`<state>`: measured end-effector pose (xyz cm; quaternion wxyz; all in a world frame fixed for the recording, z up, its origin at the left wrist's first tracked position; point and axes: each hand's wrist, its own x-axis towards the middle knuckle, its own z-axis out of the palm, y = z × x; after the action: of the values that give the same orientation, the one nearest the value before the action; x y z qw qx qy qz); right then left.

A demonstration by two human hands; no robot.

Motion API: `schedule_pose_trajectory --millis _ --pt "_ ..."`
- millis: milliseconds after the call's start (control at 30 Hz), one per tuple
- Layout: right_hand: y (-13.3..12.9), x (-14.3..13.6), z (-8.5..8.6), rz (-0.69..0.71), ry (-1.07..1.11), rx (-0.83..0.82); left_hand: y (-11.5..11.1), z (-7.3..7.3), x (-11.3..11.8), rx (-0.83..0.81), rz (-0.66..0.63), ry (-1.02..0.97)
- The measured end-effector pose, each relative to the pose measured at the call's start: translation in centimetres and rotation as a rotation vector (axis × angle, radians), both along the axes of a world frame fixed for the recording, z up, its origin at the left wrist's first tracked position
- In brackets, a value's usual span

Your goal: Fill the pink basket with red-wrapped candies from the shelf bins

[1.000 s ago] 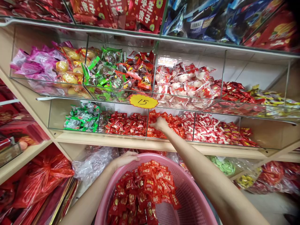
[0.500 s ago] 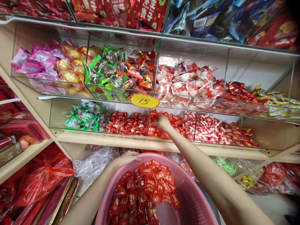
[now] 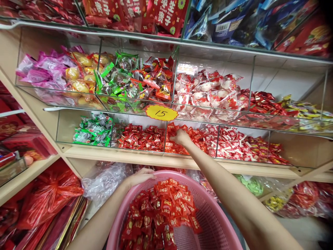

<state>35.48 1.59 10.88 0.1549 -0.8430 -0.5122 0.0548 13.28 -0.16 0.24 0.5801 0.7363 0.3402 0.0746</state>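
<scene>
A pink plastic basket (image 3: 221, 208) holds many red wrapped candies (image 3: 166, 205) and sits low in front of me. My left hand (image 3: 140, 176) is closed over the basket's back left rim. Up on the lower shelf, my right hand (image 3: 181, 137) reaches into the compartment of orange-red candies (image 3: 196, 136). Its fingers are bent down among the wrappers, and whatever they grip is too small to make out. Darker red candies (image 3: 145, 136) lie in the compartment to its left.
Clear dividers split the shelf (image 3: 125, 155). Above it are bins of larger wrapped sweets (image 3: 208, 90) and a yellow price tag (image 3: 161, 113) reading 15. Plastic bags (image 3: 106, 180) lie below, with a red bag (image 3: 52, 194) at the lower left.
The view has shifted very slightly. Both hands and the basket stay in nearly the same places.
</scene>
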Motion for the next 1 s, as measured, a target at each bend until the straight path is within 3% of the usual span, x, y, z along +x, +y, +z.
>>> schedule_pose_trajectory --millis 333,567,767,1000 --pt "-0.3 1.2 0.3 0.139 -0.136 0.009 0.3 -0.7 -0.2 0.014 -0.014 -0.021" --pt "-2.2 1.6 1.1 0.59 -0.271 -0.027 0.2 -0.2 0.0 0.033 -0.029 0.007" --pt "-2.7 0.6 -0.1 0.66 -0.4 0.026 0.2 -0.3 0.0 0.016 -0.023 0.032" --pt "-2.5 0.5 0.0 0.728 -0.507 0.007 0.2 -0.4 -0.1 0.016 -0.041 0.005"
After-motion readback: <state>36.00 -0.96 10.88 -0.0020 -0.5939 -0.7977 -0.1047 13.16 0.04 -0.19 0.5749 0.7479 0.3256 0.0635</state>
